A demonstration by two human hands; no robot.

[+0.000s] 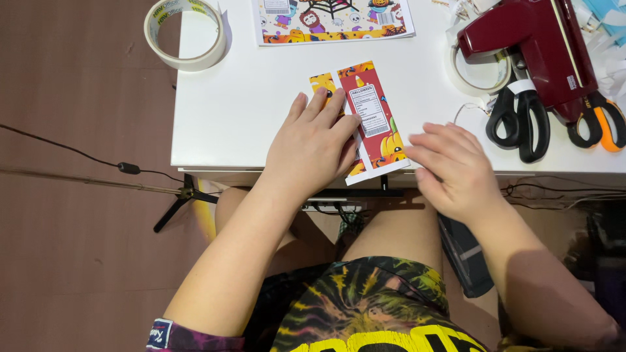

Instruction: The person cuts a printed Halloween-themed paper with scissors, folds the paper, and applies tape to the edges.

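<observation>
Sitting at the upper left of the frame is a tape roll point(186, 34), then mid-frame the left hand point(314, 146) lies flat, fingers spread, on a red-and-orange printed wrapper point(372, 117) at the white table's point(228, 111) near edge, the right hand point(453, 169), loosely curled and holding nothing, beside its lower corner, black scissors point(521, 120) farther right.

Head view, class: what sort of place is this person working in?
Probably a home craft desk: a white table holding a tape roll, black scissors and printed paper wrappers under the left hand.
</observation>
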